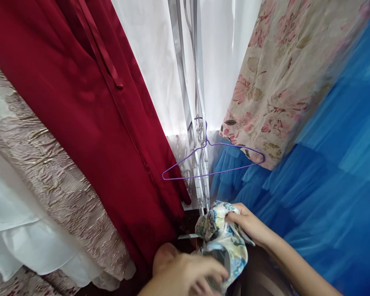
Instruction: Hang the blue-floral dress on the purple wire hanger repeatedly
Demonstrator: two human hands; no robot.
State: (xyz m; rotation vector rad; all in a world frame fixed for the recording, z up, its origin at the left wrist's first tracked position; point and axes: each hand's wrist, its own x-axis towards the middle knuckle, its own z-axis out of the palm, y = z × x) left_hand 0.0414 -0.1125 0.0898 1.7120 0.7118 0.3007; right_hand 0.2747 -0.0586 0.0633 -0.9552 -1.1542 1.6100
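Note:
A bunched white garment with a blue, yellow and green flower print (pixel 239 248) is in front of me at the lower middle. My right hand (pixel 243 220) grips its upper right edge, thumb pressed into the folds. My left hand (pixel 188 273), blurred by motion, is at the garment's lower left with its fingers apart; whether they touch the cloth I cannot tell. Just above, a bare purple hanger (pixel 185 178) hangs at pale vertical straps (pixel 198 82) that run down to the garment. Part of the garment is hidden behind my left hand.
Long clothes hang close on both sides: a dark red garment (pixel 111 135), a textured beige one (pixel 61 172) and white layered fabric (pixel 18 230) on the left. To the right are a beige floral garment (pixel 274 90) and blue ruffled tulle (pixel 333 197). White fabric (pixel 148 49) hangs behind the straps.

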